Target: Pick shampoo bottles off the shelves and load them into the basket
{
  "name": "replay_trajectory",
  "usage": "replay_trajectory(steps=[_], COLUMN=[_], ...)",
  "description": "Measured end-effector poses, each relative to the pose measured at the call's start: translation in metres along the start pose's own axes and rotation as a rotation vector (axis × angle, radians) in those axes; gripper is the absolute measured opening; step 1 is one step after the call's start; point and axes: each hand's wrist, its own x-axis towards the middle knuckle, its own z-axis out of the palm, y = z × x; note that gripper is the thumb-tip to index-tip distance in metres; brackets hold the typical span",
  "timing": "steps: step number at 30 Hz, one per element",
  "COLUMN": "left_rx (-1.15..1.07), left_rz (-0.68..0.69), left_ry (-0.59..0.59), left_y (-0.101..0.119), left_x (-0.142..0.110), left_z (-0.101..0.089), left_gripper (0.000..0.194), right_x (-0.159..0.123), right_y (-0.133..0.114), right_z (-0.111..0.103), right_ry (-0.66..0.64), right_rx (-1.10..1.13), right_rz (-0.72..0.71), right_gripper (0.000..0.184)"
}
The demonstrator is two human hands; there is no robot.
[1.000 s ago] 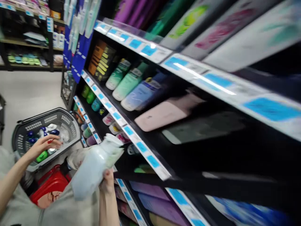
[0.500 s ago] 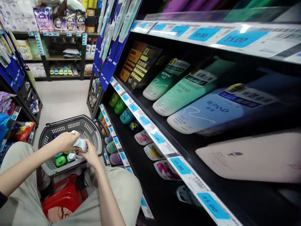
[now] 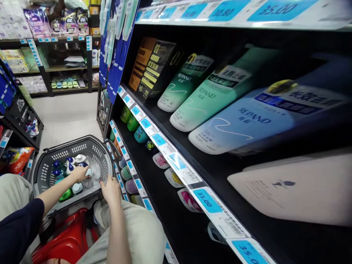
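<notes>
A dark grey shopping basket [image 3: 46, 179] with perforated sides stands on the floor before my knees. My left hand [image 3: 79, 173] reaches down into it, its fingers closed around a white bottle [image 3: 88, 172]. My right hand [image 3: 110, 190] is at the basket's near right rim, thumb towards the inside and fingers curled over the edge. Around my left hand lie white bottles with dark blue caps [image 3: 70, 167], a green bottle [image 3: 66, 195], a pale-capped bottle [image 3: 77, 188] and crumpled clear plastic [image 3: 95, 170].
Shelves on the right hold a blue REPAND bottle [image 3: 236, 123], green ones and a pale pink bottle [image 3: 291, 185]. Price strips [image 3: 207, 200] line their edges. A red plastic stool [image 3: 64, 240] is under me. The aisle floor [image 3: 66, 117] runs to a back shelf [image 3: 66, 68].
My hands have parted: the left has gone deeper into the basket with the white bottle, and the right has let go of it and moved to the rim. The view has shifted slightly.
</notes>
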Motion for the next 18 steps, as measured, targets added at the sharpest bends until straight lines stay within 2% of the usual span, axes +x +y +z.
replay_trajectory(steps=[3,9,13,18], left_rx=[-0.012,-0.038,-0.055,-0.062], left_rz=[-0.062,-0.223,-0.284,-0.353], left_ry=[-0.04,-0.083,-0.1,-0.158], left_y=[0.002,-0.002,-0.006,-0.005], left_x=[0.021,0.044,0.052,0.061], left_z=[0.031,0.08,0.099,0.109], left_gripper=[0.045,0.041,0.041,0.036], right_x=[-0.01,-0.023,-0.024,-0.021], right_y=[0.0,0.003,0.004,0.005], right_z=[0.001,-0.001,-0.004,-0.003], right_ry=[-0.08,-0.128,-0.144,-0.167], right_rx=[-0.024,0.014,0.019,0.021], right_rz=[-0.039,-0.058,-0.05,-0.02], right_gripper=[0.042,0.043,0.042,0.044])
